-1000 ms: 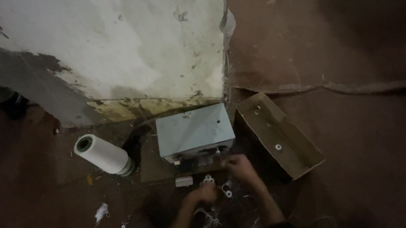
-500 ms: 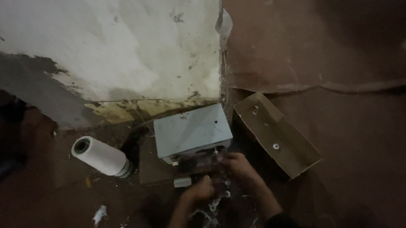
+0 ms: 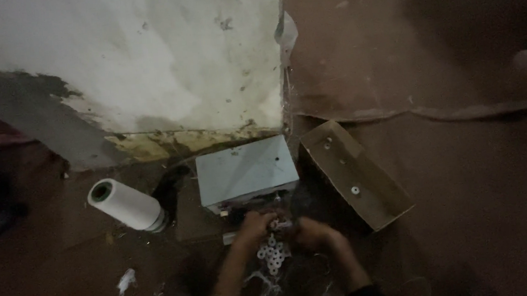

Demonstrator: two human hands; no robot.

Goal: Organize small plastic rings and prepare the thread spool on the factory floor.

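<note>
Dim lighting over a brown floor (image 3: pixel 465 202), with a stained white wall (image 3: pixel 147 69) rising at the top left and a worn brown sheet (image 3: pixel 393 52) hanging or lying to its right.

Against the foot of the wall sits a pale blue-grey box (image 3: pixel 245 171), flat top up. Just right of it, nearly touching, lies an open cardboard tray (image 3: pixel 382 204), set at a slant, with three small white pieces (image 3: pixel 355 190) spaced along its inside. Left of the box, apart from it, a white thread cone (image 3: pixel 125 204) lies on its side, open end towards the upper left. White scraps (image 3: pixel 126 280) lie on the floor below the cone.

Both hands are low in the frame, directly in front of the box. Left hand (image 3: pixel 254 226) and right hand (image 3: pixel 309 231) are close together, fingers curled inwards around something small between them; the picture is too blurred to tell what is held or how firmly. A cluster of small white bobbins (image 3: pixel 271 252) lies on the floor between and just below the two hands, near the front edge of the box. White thread tangles (image 3: pixel 262 290) trail down from the cluster between the forearms.
</note>
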